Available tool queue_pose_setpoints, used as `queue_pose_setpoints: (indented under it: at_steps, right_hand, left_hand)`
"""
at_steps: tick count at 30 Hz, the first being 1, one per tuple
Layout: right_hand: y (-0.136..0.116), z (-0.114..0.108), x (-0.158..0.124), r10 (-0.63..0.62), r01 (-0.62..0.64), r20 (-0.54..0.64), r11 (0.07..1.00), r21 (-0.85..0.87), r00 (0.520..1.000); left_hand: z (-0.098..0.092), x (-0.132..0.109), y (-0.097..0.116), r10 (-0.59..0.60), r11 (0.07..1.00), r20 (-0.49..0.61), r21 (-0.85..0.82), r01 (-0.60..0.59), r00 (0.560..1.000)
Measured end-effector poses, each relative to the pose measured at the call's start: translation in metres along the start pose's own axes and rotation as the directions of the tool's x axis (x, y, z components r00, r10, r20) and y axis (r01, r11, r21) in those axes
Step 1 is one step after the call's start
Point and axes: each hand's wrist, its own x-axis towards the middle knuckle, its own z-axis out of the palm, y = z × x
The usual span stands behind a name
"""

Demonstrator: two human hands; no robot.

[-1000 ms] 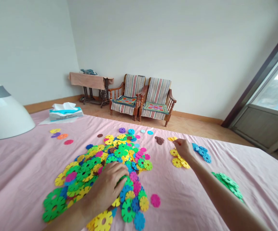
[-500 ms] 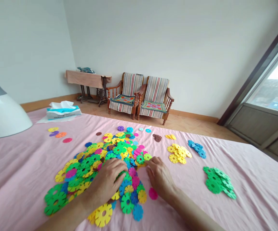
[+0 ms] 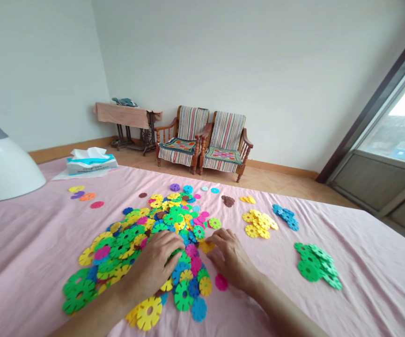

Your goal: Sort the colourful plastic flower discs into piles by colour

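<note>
Spread over the cloth is a heap of notched, flower-shaped plastic discs (image 3: 125,243) in green, yellow, blue, pink and brown. My left hand (image 3: 158,257) rests on its middle with curled fingers; a green disc (image 3: 174,254) shows between thumb and forefinger, the rest of the grip hidden. At the heap's right edge, my right hand (image 3: 232,257) pinches a yellow disc (image 3: 206,246) at the fingertips. A lime disc (image 3: 215,223) lies just beyond those fingers, and a pink disc (image 3: 221,282) sits beside the right wrist.
To the right lie separate groups of yellow discs (image 3: 259,223), blue discs (image 3: 285,217), green discs (image 3: 316,266) and brown discs (image 3: 228,201). A tissue pack (image 3: 92,163) and a white rounded object (image 3: 7,164) stand at left on the pink cloth (image 3: 374,262). Two armchairs (image 3: 223,135) are beyond.
The yellow disc at my right fingertips has come out from the heap towards me. The lime disc now lies apart from the right fingers. My left hand has hardly moved.
</note>
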Motion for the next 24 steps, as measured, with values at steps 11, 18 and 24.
queue_pose_setpoints:
  at_steps: [11, 18, 24]
  right_hand:
    - [0.019, -0.026, -0.01, 0.052, -0.077, 0.135, 0.98, 0.185, 0.989]
    - [0.018, -0.013, -0.009, 0.122, -0.138, 0.104, 0.978, 0.155, 0.987]
    - [0.025, -0.032, -0.002, 0.185, -0.219, 0.146, 0.939, 0.264, 0.972]
  left_hand:
    - [0.0, 0.001, -0.002, 0.017, 1.0, -0.02, -0.009, -0.018, 1.0]
    - [0.0, -0.002, -0.002, 0.021, 1.0, -0.015, -0.005, -0.021, 1.0]
    - [0.0, 0.0, -0.002, 0.019, 1.0, -0.02, -0.008, -0.019, 1.0]
